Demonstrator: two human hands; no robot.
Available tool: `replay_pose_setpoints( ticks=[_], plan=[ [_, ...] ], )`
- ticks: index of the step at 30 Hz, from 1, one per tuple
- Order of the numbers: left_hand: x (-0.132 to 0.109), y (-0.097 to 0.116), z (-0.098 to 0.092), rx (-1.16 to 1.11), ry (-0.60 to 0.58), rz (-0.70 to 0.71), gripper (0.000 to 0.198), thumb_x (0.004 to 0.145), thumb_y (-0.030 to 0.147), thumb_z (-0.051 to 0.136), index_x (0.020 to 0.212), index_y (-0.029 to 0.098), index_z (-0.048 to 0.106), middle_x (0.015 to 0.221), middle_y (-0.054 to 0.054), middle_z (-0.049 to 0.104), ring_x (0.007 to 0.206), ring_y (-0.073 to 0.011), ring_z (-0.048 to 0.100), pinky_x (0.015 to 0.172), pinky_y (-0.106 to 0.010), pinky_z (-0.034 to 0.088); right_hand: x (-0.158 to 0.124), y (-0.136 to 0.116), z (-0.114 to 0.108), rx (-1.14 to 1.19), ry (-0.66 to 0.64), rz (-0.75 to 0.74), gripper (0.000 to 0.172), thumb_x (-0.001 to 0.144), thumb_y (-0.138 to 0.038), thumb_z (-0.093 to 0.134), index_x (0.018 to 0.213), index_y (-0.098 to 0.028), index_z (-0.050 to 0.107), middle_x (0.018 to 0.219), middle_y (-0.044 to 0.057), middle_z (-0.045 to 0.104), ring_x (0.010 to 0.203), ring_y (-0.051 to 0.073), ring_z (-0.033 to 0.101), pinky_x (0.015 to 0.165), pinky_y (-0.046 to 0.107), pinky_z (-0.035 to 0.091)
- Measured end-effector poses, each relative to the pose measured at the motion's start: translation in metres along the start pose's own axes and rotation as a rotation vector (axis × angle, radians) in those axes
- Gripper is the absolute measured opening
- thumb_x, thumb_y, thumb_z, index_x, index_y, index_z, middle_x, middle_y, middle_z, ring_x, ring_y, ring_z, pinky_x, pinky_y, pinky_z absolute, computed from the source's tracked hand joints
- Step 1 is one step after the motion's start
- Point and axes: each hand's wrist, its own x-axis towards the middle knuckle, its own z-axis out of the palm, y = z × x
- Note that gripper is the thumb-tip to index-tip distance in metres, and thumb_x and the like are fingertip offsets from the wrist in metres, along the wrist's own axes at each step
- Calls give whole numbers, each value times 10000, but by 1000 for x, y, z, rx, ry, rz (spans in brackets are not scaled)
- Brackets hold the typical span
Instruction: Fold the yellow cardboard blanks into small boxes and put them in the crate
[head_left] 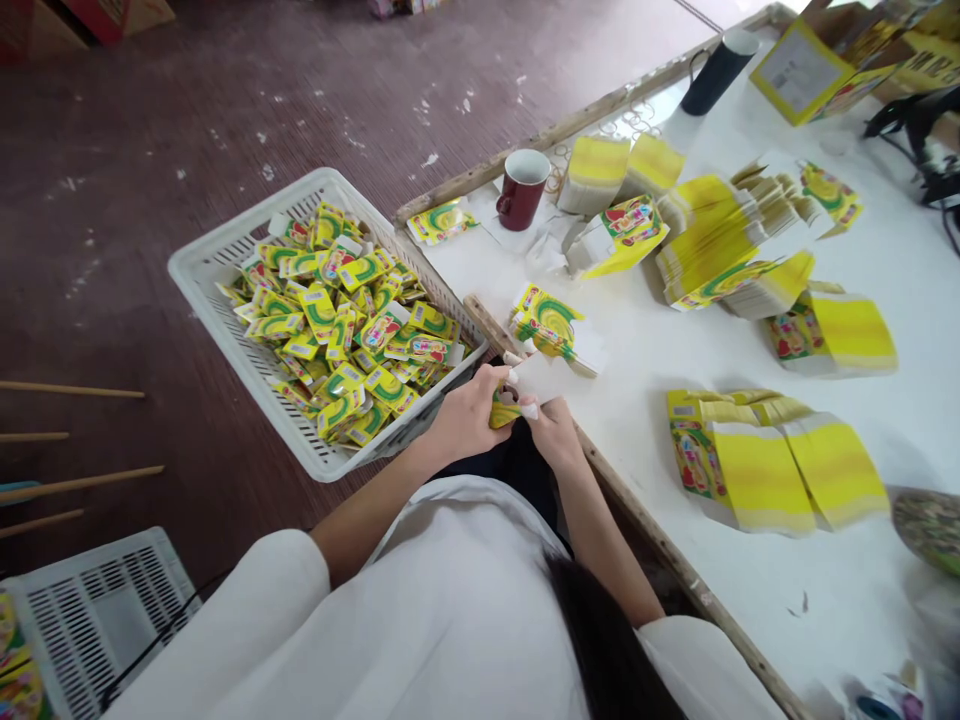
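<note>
Two hands are brought together at the table edge, and one box is held between them. By the left hand the box is gripped, with thumb and fingers closed on its printed side; by the right hand its pale flap seems to be pinched, though the fingers are partly hidden. Both thumb tips appear to be covered in white. To the left of the left hand, just beside it, a crate is heaped with small yellow cartons. Just beyond the hands, a flat stack is laid on the table, and farther beyond it a red mug is set upright. Well to the right of the right hand, two yellow bundles are placed side by side; beyond these, a larger pile is spread, and farthest from the hand a dark mug is seen.
</note>
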Motion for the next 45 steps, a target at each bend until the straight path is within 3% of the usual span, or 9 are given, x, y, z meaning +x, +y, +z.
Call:
replay_pose_setpoints(
  ticks=[5,9,17,22,26,30,32,41,45],
  plan=[
    [6,-7,2,36,130,0,791,673,164,696,1384,161,347,1344,-208,553,1293,-384,571,1027,-530,521,-11,11,-9,-307,-44,-172,435,974,-240,526,1389,-282,652,1435,69,657,1346,264,611,1157,445,488],
    [5,-6,-8,102,92,-49,623,720,174,709,1304,184,490,1266,-150,646,1214,-344,635,1040,-513,521,-9,20,-20,-416,4,-206,493,948,-165,499,1407,-272,643,1476,99,617,1347,273,611,1125,461,514],
    [8,0,-37,30,-154,-71,588,715,314,811,1265,200,635,1270,-98,738,1159,-304,714,996,-397,566,5,4,-47,-439,-412,-176,252,955,-304,626,1183,-261,723,1491,142,558,1411,314,538,1127,491,484],
    [9,5,-28,29,-88,-69,592,722,306,795,1275,175,629,1284,-139,725,1201,-344,692,1048,-466,544,1,9,-29,-353,-260,-170,402,921,-432,675,1248,-232,551,1416,176,545,1358,332,543,1121,542,474],
    [10,-10,-28,-305,195,-211,656,683,412,856,1255,210,606,1220,-107,724,1158,-301,700,1027,-434,562,6,20,-21,-245,-51,-128,643,879,-487,725,1371,-233,398,1343,158,580,1228,292,616,1052,482,530],
    [21,-38,-44,-857,807,-514,578,861,666,645,1285,282,564,1373,-106,635,1357,-242,584,1098,-386,517,37,30,-56,-507,353,-52,309,921,-443,673,1099,-210,574,1124,130,638,932,233,620,863,400,543],
    [24,-45,-46,-1061,910,-660,525,924,697,519,1261,298,565,1450,-111,580,1431,-224,522,1115,-371,501,55,37,-75,-586,456,-19,268,892,-397,711,1021,-195,590,1091,143,607,900,233,566,887,423,494],
    [10,-22,4,-1188,519,-726,504,760,500,816,1075,219,542,1164,-88,688,1031,-177,700,853,-301,584,83,51,-82,-650,458,78,453,687,-171,850,807,-267,424,836,15,509,816,205,451,866,397,412],
    [13,-9,18,-1209,337,-647,634,708,566,837,1142,206,548,1319,-158,653,1198,-250,666,949,-395,576,67,29,-71,-578,410,72,366,796,-194,740,869,-281,392,745,-28,520,654,170,451,696,346,416]
  ],
)
